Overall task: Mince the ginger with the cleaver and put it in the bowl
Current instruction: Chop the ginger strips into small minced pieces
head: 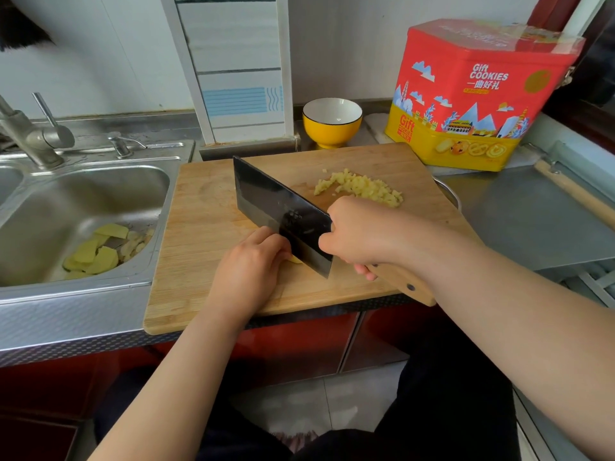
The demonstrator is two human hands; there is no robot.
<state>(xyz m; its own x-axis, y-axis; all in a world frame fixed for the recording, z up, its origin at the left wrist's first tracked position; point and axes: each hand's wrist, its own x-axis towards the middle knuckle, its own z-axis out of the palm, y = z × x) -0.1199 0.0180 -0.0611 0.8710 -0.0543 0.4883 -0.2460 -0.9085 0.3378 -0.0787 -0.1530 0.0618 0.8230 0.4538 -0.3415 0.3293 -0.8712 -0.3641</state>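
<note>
Left hand point(248, 271) nearest, fingers curled, pinning small ginger piece point(295, 260) (mostly hidden) at fingertips. Cleaver point(283, 216) flat against knuckles, just right of them; right hand point(357, 234) wraps wooden handle. Minced ginger pile point(361, 188) beyond blade; yellow bowl point(332, 123) farther, off cutting board point(206, 227).

Ginger piece point(295, 260) mostly hidden behind cleaver point(283, 214) and left hand point(249, 264) — size perhaps small.

1. Only 1 view exists: a wide-angle camera on the person's head.
2. It looks forward and down at the cutting board point(206, 234), from close above it.
3. The sink point(83, 207) is left of the board, the wall behind.
</note>
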